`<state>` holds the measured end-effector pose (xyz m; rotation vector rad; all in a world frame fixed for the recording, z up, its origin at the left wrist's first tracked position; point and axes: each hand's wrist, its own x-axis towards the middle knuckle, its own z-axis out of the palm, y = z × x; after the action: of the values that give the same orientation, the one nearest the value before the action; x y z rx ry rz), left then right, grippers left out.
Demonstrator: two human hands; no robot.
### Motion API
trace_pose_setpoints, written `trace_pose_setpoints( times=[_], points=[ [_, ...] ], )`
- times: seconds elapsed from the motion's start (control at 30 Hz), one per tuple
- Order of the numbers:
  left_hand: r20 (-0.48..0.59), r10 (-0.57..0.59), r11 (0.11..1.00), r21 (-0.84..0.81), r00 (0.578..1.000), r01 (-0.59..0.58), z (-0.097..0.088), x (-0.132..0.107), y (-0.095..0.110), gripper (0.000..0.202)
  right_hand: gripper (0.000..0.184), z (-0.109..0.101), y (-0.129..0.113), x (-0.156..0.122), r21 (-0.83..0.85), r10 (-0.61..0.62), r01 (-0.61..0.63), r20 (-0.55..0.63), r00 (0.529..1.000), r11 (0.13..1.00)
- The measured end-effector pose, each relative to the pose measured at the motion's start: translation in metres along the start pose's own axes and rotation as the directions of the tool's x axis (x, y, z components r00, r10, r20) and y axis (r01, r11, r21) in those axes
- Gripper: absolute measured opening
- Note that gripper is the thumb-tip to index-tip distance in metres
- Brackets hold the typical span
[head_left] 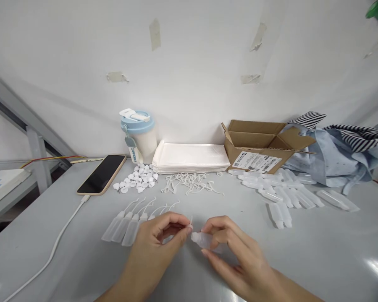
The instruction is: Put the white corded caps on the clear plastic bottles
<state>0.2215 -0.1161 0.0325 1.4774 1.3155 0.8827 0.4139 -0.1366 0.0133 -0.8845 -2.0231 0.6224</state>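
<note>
My left hand pinches a small white plastic piece with a thin stem sticking up; most of it is hidden by the fingertips. Just right of it, my right hand grips a translucent squeeze bottle lying sideways, its neck pointing left at the pinched piece with a small gap between. Behind my left hand lie several bottles fitted with thin curved white tails, side by side. Loose white tail pieces are heaped behind the hands, and a pile of small white caps sits to their left.
Several loose bottles spread over the right of the grey table. Along the wall stand a blue-lidded cup, stacked white sheets, an open cardboard box and a light blue cloth bag. A phone with a white cable lies left.
</note>
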Motion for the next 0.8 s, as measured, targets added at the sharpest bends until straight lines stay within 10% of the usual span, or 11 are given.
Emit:
trace_pose_setpoints(
  times=[0.8],
  points=[
    [0.14, 0.481, 0.829, 0.247, 0.865, -0.501, 0.005, -0.014, -0.025, 0.029, 0.031, 0.011, 0.015, -0.006, 0.031, 0.175, -0.173, -0.109, 0.978, 0.984]
  ],
)
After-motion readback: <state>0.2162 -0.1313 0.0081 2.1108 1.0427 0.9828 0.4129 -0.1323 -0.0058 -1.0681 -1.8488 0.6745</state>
